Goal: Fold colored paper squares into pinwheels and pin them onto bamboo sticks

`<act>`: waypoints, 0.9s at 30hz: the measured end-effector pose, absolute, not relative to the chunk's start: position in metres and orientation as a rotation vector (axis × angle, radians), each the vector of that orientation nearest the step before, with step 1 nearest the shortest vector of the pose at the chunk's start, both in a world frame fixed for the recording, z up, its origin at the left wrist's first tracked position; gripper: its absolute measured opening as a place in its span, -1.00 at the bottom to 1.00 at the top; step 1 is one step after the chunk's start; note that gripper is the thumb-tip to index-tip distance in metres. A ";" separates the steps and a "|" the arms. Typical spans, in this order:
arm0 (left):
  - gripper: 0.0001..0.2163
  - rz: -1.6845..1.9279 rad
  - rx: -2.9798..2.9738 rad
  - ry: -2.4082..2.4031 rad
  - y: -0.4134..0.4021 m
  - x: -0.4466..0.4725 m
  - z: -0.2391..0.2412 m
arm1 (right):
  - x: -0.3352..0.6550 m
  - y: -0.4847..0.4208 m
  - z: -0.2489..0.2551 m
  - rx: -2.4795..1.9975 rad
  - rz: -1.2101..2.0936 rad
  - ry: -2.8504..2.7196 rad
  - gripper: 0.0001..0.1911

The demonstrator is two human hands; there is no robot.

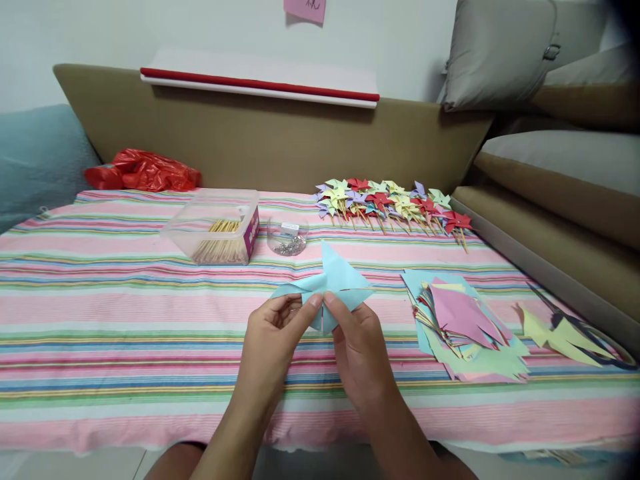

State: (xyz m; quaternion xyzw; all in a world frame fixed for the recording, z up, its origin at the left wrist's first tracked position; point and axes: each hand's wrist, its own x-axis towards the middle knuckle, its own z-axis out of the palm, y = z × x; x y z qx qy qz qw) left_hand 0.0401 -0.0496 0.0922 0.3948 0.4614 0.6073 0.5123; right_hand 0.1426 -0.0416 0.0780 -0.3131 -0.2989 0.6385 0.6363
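A light blue paper square [344, 272] with slits cut in from its corners is held up in front of me. Its left flap is curled in toward the middle. My left hand [280, 327] pinches the paper near its centre, thumb on top. Close beside it, my right hand [361, 337] presses its thumb on the same central spot, fingers behind the sheet. Beyond the hands stand a clear plastic box [175, 230] of wooden sticks [223, 247] and a round clear dish [287, 239] with small metal pins.
Finished paper pinwheels [385, 200] on sticks lie at the back right. Cut coloured papers [465, 317] are piled on the right, beside scissors [590, 333] under yellow paper pieces [565, 340]. A red plastic bag [150, 172] is at the back left. Striped cloth [125, 360] covers the surface.
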 end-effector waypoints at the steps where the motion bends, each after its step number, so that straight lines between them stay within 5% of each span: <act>1: -0.82 1.460 0.949 1.114 -0.050 0.041 0.093 | 0.143 -0.042 0.077 -0.726 1.453 -0.681 -0.79; 13: -0.77 1.524 0.761 1.083 -0.051 0.036 0.092 | 0.155 -0.047 0.079 -0.801 1.292 -0.828 -0.78; 20: -0.72 1.556 0.644 1.108 -0.049 0.028 0.090 | 0.164 -0.050 0.067 -0.987 0.702 -1.277 -0.39; 27: -0.73 1.558 0.640 1.111 -0.050 0.024 0.092 | 0.168 -0.058 0.072 -1.029 0.187 -1.728 -0.78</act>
